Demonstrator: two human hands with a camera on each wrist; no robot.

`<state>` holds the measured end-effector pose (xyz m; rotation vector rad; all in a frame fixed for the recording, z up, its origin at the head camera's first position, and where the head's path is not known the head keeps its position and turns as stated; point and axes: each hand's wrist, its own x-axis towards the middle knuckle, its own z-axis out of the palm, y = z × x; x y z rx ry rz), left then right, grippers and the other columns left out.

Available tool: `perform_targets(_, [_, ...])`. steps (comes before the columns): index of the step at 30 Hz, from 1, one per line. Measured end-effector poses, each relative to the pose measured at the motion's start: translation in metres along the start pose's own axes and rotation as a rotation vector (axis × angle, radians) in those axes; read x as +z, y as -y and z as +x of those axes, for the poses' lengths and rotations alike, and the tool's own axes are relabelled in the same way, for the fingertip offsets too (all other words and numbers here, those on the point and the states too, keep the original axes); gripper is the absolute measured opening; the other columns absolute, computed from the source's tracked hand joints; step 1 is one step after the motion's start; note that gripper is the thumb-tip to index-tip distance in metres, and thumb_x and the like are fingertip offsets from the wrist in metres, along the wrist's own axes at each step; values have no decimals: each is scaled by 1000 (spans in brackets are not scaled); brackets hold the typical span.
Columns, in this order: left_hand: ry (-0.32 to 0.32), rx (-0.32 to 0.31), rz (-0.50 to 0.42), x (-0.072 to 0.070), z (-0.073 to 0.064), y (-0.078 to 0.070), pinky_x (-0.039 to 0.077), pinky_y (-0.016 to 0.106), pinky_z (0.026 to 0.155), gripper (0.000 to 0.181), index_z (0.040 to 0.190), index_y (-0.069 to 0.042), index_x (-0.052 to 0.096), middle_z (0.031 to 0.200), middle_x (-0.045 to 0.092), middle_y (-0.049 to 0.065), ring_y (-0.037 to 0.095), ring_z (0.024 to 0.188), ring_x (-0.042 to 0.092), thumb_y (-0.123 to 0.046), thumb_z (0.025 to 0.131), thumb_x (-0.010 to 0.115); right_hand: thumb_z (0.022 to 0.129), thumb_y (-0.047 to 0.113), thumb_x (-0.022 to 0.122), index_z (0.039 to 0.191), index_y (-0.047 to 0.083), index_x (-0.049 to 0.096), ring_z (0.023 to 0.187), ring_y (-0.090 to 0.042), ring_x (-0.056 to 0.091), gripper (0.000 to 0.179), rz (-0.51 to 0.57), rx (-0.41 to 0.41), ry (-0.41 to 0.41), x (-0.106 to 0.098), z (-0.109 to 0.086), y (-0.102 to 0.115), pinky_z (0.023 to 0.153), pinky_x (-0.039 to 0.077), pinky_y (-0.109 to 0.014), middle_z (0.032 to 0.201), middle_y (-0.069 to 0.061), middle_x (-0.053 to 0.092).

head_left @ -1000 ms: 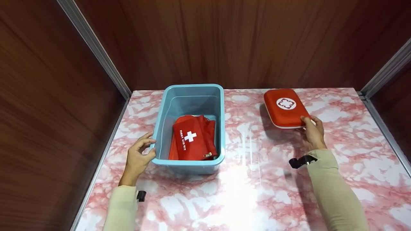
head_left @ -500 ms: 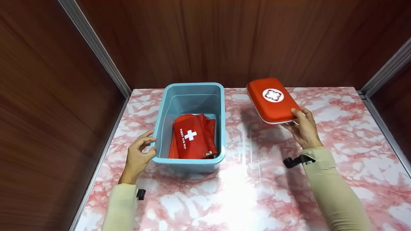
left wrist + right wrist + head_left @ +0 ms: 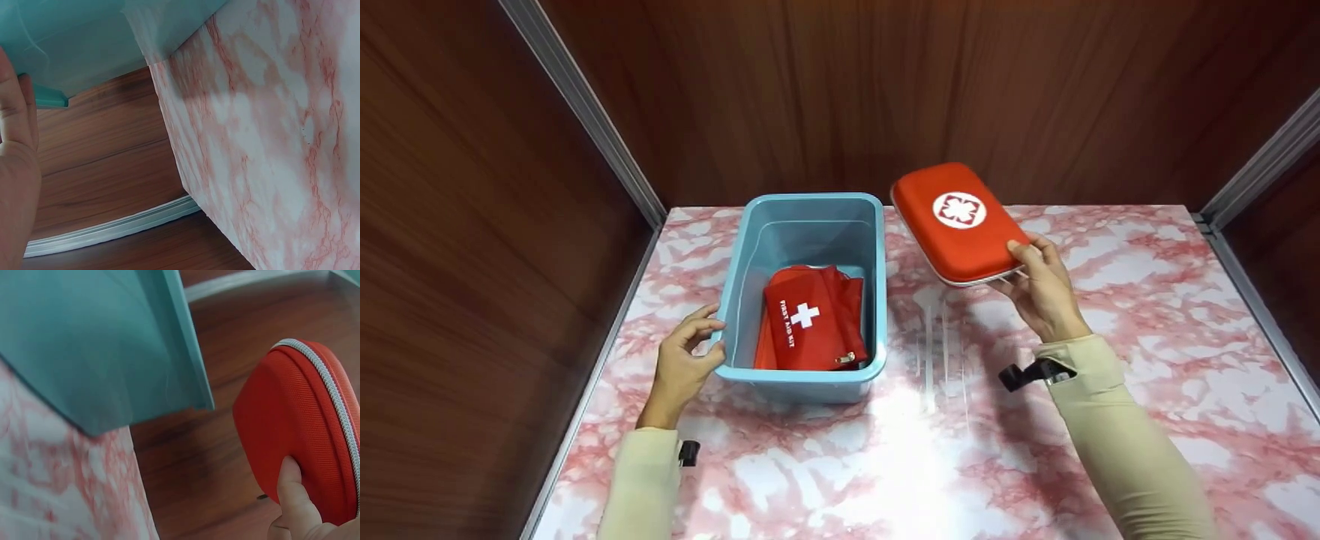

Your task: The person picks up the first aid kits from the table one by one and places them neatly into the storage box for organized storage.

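Observation:
A red hard-shell first aid case (image 3: 952, 247) with a round white emblem hangs in the air at the right of the blue plastic bin (image 3: 744, 300). My right hand (image 3: 1046, 289) pinches its near right corner, thumb on top and fingers beneath. The right wrist view shows the case (image 3: 267, 410) from its underside, with a pale zipper around it and a fingertip pressed to the fabric. At the bin's left rim, my left hand (image 3: 682, 364) holds the edge between thumb and curled fingers. Inside the bin lies a red first aid pouch (image 3: 817, 345) with a white cross, over other red pouches.
The pink-and-white marbled table (image 3: 780, 480) carries the bin. A dark wooden wall (image 3: 840, 97) stands behind, with another wooden panel (image 3: 472, 262) on the left. Metal strips (image 3: 592, 112) run along the corners.
My right hand has lifted the first aid case and carried it leftward, closer to the bin. The left hand stays at the bin's rim, and the pouches have not moved.

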<state>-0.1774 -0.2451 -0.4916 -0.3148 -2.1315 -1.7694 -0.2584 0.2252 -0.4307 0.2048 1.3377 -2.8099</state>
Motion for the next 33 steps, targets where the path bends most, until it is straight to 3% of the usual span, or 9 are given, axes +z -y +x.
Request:
perform_targets(3, [0,1,7,0,0,1,45,20,94,24,101,13,67,132,56,30,7,102,64,21,78,62,97,8,61,117,14,43,85,-23,64,28,-8,9,11,10,0,-3,77,58,-38,116,-10,51])
perform_targets(7, [6,-17,25,3,1,-13,44,21,94,24,101,15,65,133,55,31,11,102,65,22,79,61,98,8,59,116,15,44,83,-22,65,25,-28,13,28,22,0,-9,77,57,-37,112,-7,57])
perform_targets(10, [6,-35,34,4,1,-15,45,23,95,24,102,18,64,134,54,32,13,103,64,23,79,60,99,7,58,115,15,44,81,-21,66,23,-43,19,34,31,-1,-16,78,57,-38,108,-6,61])
perform_targets(14, [-6,-32,24,3,2,-1,45,23,94,25,101,15,66,134,55,30,15,103,64,24,78,61,99,5,58,116,14,45,80,-21,65,24,-55,46,30,44,-2,-25,78,57,-39,111,-8,60])
perform_targets(19, [-17,-26,14,3,1,2,45,22,93,27,100,9,69,132,58,27,17,102,65,23,77,63,99,4,57,118,14,43,81,-24,68,26,-95,70,34,65,-6,-39,80,58,-40,114,-13,59])
perform_targets(25, [-4,-4,7,4,2,2,45,23,94,25,101,11,68,133,58,27,10,103,64,21,78,62,97,0,51,120,7,45,82,-23,67,25,-219,103,141,88,-14,-53,81,58,-42,102,-11,55])
perform_targets(28, [-1,2,16,5,3,0,46,25,94,25,101,12,67,133,57,28,8,103,64,22,78,62,96,0,48,117,5,48,80,-20,64,21,-276,90,171,90,-16,-55,78,58,-42,95,-8,49])
perform_targets(33, [3,29,34,4,5,0,46,22,93,25,100,14,67,132,56,32,8,102,64,22,77,63,100,2,48,120,3,46,82,-19,65,20,-280,100,168,80,-16,-52,81,58,-44,99,-8,48])
